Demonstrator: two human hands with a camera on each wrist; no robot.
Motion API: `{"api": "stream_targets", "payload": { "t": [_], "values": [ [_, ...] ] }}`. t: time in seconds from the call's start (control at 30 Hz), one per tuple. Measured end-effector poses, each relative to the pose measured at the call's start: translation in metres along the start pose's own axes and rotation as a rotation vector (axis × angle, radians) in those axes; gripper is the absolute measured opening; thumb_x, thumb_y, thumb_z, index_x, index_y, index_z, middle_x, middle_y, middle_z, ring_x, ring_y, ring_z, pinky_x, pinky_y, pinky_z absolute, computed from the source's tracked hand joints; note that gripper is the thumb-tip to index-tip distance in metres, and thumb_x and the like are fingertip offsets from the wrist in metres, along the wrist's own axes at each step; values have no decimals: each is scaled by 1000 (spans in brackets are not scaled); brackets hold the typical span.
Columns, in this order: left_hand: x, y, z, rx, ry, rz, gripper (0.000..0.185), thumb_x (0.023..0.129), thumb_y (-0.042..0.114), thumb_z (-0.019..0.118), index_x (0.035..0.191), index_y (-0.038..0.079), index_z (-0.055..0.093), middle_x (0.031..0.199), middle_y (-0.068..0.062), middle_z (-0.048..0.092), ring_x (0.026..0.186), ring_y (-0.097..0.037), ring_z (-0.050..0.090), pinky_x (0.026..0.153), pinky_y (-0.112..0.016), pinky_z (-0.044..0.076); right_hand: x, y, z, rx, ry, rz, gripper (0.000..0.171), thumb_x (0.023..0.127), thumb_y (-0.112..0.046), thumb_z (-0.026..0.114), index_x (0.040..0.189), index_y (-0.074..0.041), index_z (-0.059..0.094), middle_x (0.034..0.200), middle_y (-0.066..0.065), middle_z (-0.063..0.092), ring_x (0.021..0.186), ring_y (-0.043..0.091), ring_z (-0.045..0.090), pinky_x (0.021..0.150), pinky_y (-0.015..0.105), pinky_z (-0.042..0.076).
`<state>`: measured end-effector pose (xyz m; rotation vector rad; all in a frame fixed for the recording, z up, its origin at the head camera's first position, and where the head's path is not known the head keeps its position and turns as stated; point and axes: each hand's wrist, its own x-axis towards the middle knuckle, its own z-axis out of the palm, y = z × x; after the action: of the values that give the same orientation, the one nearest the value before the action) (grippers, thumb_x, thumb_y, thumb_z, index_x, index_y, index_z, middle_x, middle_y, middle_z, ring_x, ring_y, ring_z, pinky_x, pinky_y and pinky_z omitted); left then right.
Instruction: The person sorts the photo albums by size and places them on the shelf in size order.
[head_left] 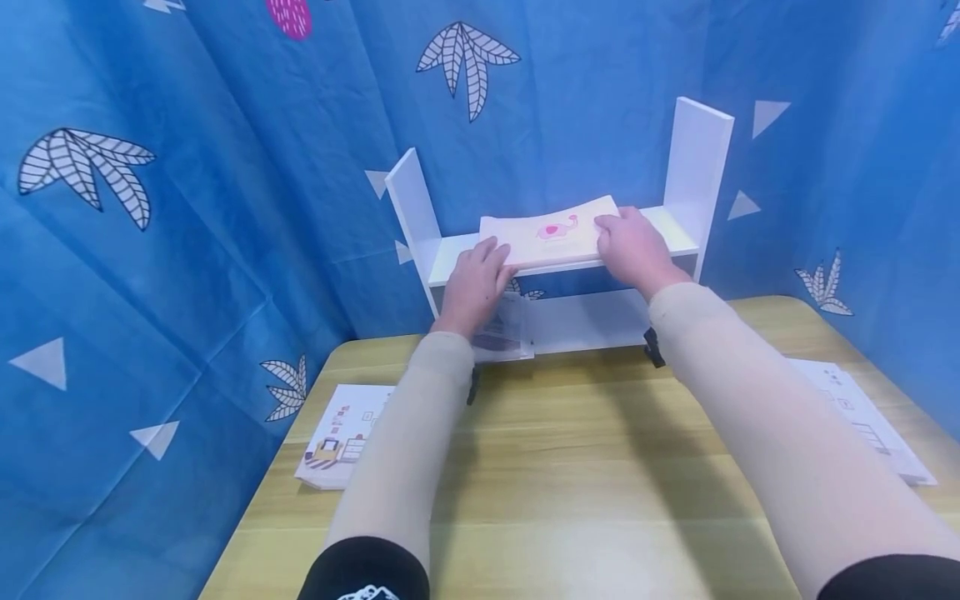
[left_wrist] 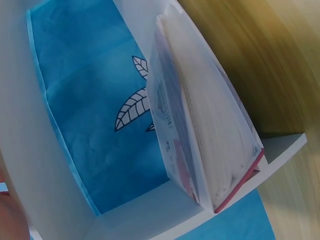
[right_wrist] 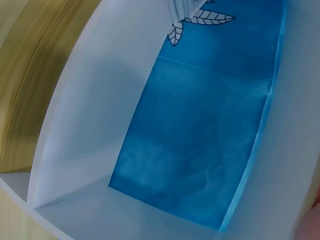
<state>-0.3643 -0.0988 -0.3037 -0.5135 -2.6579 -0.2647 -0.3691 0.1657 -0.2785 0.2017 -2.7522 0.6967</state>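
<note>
A thin pale book (head_left: 551, 236) with a pink elephant on it lies over the upper board of a white desktop shelf (head_left: 453, 254), its surface slightly bowed. My left hand (head_left: 474, 283) holds its left end, fingertips at the near left corner. At the right end my right hand (head_left: 636, 248) grips the edge, with the thumb on top and the other fingers largely hidden. Only small parts of the left hand (left_wrist: 11, 220) and right hand (right_wrist: 307, 226) enter the wrist views. Below, a thick book in a clear cover (left_wrist: 215, 110) stands on the lower board.
Printed white sheets or booklets (head_left: 337, 442) lie on the wooden table (head_left: 555, 467) at left, with another white printed stack (head_left: 862, 417) at right. Tall white side panels (head_left: 697, 167) flank the upper board. A blue patterned curtain (head_left: 585, 100) hangs behind.
</note>
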Motion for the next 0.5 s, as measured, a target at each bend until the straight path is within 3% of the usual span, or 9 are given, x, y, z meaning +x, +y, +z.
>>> {"api": "stream_targets", "payload": {
  "t": [0.3,0.5],
  "values": [
    [-2,0,1,46,29,-15,57,107,52,35,155,24,45,163,0,33,145,-28,34,119,-41,29,-4,0,2,-23,18,-7,53,106,-28,31,153,-9,45,157,24,34,143,43,32,116,63,25],
    [-4,2,2,68,22,-42,58,106,55,32,155,26,43,163,3,33,145,-27,34,119,-42,30,-3,-1,1,-56,-8,-11,55,106,-29,27,151,-6,47,162,21,29,149,40,25,116,63,23]
  ]
}}
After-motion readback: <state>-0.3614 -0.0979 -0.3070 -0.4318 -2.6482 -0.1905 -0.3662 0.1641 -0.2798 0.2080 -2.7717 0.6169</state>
